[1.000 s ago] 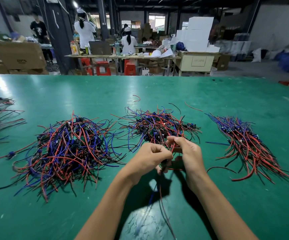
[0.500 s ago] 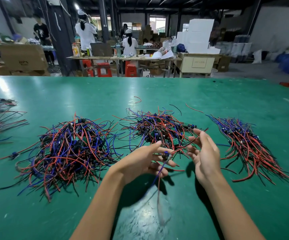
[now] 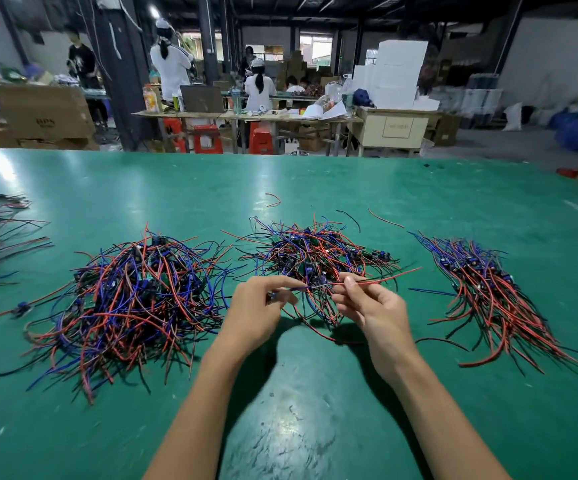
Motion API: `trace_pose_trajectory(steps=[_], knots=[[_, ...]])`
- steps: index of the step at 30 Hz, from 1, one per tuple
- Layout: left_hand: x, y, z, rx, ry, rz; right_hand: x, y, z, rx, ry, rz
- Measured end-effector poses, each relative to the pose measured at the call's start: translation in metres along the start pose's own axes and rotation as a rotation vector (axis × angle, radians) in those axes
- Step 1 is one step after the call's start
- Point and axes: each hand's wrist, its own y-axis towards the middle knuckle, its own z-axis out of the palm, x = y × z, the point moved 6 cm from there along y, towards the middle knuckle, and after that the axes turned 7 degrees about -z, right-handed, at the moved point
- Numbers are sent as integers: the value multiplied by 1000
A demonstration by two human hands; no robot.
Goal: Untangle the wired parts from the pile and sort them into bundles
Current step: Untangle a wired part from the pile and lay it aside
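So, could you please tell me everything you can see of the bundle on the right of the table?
The bundle is a loose sheaf of thin red, blue and black wires, seemingly plastic-sheathed, with small dark parts clustered at its far end. The strands lie roughly parallel, fanning towards the near right. It rests flat on the green table, apart from the middle pile; neither hand touches it.

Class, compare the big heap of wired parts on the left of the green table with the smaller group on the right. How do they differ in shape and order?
1. The large tangled heap of red, blue and black wired parts loops in all directions; the smaller combed bundle of wired parts has its wires lying roughly parallel.
2. The heap is wider and rounder; the bundle is narrower and fans toward the near edge.

Both rest on the green table and share wire colours.
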Motion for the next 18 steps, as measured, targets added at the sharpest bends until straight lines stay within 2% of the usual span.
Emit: trace_pose_trajectory(steps=[2, 5, 12, 18], knots=[[-6, -3, -5, -114, 77, 57, -4, -2, 3, 10, 51, 38], [-11, -7, -12, -235, 15, 81, -7, -3, 4, 13, 93, 100], [-7, -4, -9, -198, 34, 3, -6, -2, 6, -18, 258, 119], [-14, -4, -11, -239, -22, 127, -4, 0, 1, -42, 292, 106]])
